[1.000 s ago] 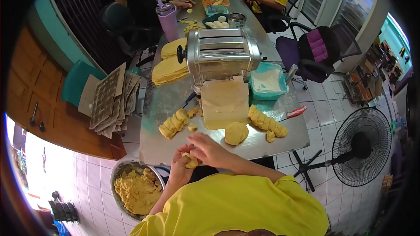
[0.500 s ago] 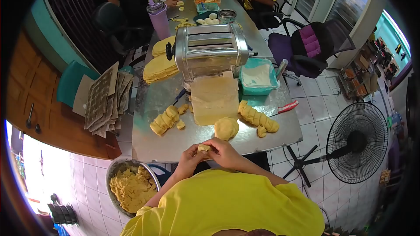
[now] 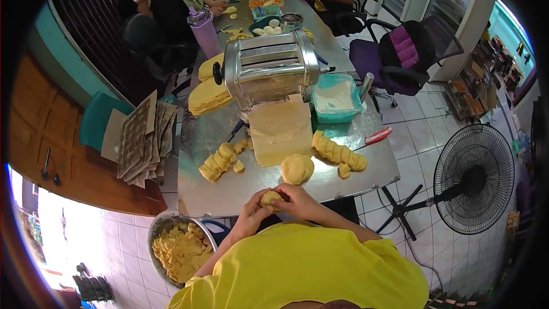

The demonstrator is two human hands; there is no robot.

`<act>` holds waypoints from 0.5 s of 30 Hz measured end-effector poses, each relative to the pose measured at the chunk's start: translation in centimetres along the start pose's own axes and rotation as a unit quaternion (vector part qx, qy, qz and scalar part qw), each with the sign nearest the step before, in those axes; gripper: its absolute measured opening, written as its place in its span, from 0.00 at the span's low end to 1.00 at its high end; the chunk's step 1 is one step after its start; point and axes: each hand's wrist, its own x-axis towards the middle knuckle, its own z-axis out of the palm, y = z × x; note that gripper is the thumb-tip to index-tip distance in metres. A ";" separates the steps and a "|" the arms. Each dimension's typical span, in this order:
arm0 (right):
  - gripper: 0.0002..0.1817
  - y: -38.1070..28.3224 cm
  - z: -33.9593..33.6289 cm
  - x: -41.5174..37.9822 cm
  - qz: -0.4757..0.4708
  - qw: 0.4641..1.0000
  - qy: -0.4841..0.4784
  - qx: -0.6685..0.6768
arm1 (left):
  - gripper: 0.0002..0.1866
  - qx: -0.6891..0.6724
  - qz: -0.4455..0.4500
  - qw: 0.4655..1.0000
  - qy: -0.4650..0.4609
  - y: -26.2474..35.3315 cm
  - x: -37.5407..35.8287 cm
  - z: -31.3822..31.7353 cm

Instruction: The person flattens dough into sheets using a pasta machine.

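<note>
Between my fingers, just off the table's near edge, is a small lump of yellow dough. My left hand grips it from the left, and my right hand from the right. A round dough ball rests on the metal table in front of my hands. Sliced rolls of dough lie to either side, one on the left and one on the right. Behind the ball stands a steel pasta machine, with a pale floury sheet sloping down from its front.
A teal tub of flour and a red-handled knife are on the right. Flat dough sheets are stacked left of the machine. A bowl of dough stands low at my left, a fan at my right. People work at the far end.
The dough lump in my hands now shows larger and rounder between my fingers. The whole view has shifted slightly. Things on the table stay in place.
</note>
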 end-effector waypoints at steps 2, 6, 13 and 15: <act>0.15 -0.1 0.2 -0.2 -0.001 1.000 0.006 -0.004 | 0.21 -0.030 -0.070 0.997 0.022 0.7 0.0 0.1; 0.13 0.4 1.1 0.0 -0.038 0.996 0.031 -0.075 | 0.20 0.064 -0.045 0.996 0.031 -1.2 0.5 -0.8; 0.13 0.5 1.7 0.5 -0.058 0.996 -0.007 -0.061 | 0.16 0.272 0.044 0.952 0.137 -1.7 0.6 -2.2; 0.14 0.7 1.8 0.7 -0.049 0.997 -0.025 -0.053 | 0.17 0.228 0.028 0.963 0.137 -1.7 0.4 -2.4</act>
